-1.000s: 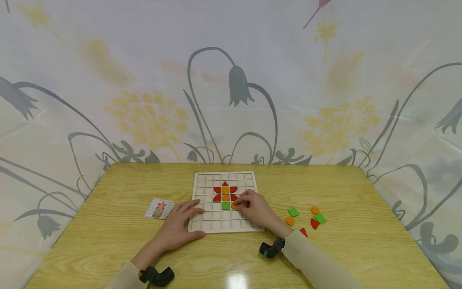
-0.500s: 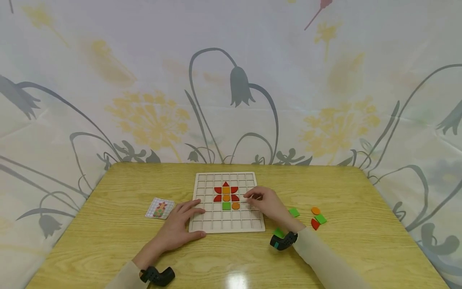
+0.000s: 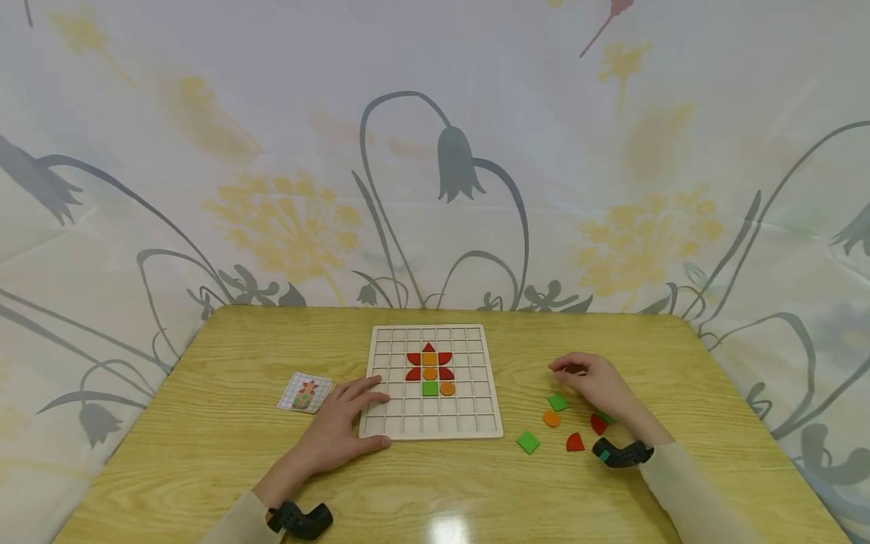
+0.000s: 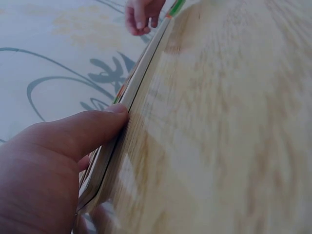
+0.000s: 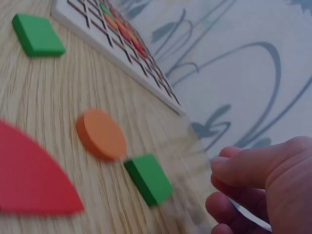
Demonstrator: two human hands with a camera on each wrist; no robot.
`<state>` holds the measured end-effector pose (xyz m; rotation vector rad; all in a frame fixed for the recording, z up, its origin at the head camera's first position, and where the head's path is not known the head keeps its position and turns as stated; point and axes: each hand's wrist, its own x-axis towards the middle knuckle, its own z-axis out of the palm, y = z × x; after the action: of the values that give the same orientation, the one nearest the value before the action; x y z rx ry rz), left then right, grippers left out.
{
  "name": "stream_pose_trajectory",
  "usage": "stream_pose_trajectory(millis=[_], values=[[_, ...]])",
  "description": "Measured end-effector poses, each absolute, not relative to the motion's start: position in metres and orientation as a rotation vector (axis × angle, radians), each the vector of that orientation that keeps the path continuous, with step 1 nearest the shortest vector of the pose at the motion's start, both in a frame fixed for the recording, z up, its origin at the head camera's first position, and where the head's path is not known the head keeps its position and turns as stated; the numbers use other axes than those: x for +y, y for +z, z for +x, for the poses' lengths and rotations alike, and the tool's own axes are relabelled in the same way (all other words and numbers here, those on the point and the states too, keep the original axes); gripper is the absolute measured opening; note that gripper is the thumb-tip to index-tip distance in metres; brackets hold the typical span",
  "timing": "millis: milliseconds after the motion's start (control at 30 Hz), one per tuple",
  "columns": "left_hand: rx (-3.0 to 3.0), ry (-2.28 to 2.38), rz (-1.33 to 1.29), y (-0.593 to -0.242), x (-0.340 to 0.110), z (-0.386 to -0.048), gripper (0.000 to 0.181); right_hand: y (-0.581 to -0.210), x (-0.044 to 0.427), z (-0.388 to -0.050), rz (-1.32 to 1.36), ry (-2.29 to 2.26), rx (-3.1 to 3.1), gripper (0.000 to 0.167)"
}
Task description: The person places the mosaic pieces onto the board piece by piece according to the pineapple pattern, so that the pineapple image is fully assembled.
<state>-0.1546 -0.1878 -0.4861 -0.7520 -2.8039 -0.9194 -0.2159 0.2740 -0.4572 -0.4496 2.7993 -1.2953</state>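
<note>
A pale gridded board (image 3: 469, 408) lies on the table. It bears red pieces around orange ones, with a green square (image 3: 430, 388) and an orange disc (image 3: 447, 388) side by side below. My left hand (image 3: 334, 432) rests on its left side, fingers spread and thumb at the front edge. In the left wrist view the thumb (image 4: 92, 127) touches that edge. Off to the right, my right hand (image 3: 603, 384) hovers over loose pieces, fingers loosely bent and holding nothing visible. Nearest below it are a green square (image 5: 148, 179), an orange disc (image 5: 101, 135) and a red quarter-circle (image 5: 34, 175).
A small pattern card (image 3: 304, 393) lies left of the board, by my left hand. Another green square (image 3: 528, 442) and red quarter-circle (image 3: 575, 442) lie right of the board. One green piece is partly hidden under my right hand. Patterned cloth (image 3: 408, 166) hangs behind the table.
My right hand has let go of the orange disc, now lying in the board beside the green square, and has moved right to above the loose pieces. My left hand has stayed put.
</note>
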Motion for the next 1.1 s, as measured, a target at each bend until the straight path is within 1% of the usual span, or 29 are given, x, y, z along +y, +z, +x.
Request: stream_pose_trajectory(millis=[200, 467, 600, 867, 1100], values=[[-2.802, -0.924, -0.757, -0.486, -0.187, -0.155, 0.059, -0.455, 0.315, -0.206, -0.394, -1.211, 2.847, 0.021], [-2.798, -0.944, -0.758, -0.483, -0.186, -0.153, 0.059, -0.452, 0.343, -0.201, -0.429, -1.191, 2.689, 0.029], [-2.796, -0.946, -0.761, -0.484, -0.185, -0.153, 0.058, -0.452, 0.348, -0.202, -0.477, -1.204, 2.647, 0.030], [-2.794, -0.934, -0.759, -0.485, -0.186, -0.154, 0.058, -0.451, 0.343, -0.202, -0.532, -1.126, 2.686, 0.018], [-2.805, -0.935, -0.752, -0.484, -0.186, -0.153, 0.059, -0.454, 0.343, -0.202, -0.536, -1.123, 2.681, 0.020]])
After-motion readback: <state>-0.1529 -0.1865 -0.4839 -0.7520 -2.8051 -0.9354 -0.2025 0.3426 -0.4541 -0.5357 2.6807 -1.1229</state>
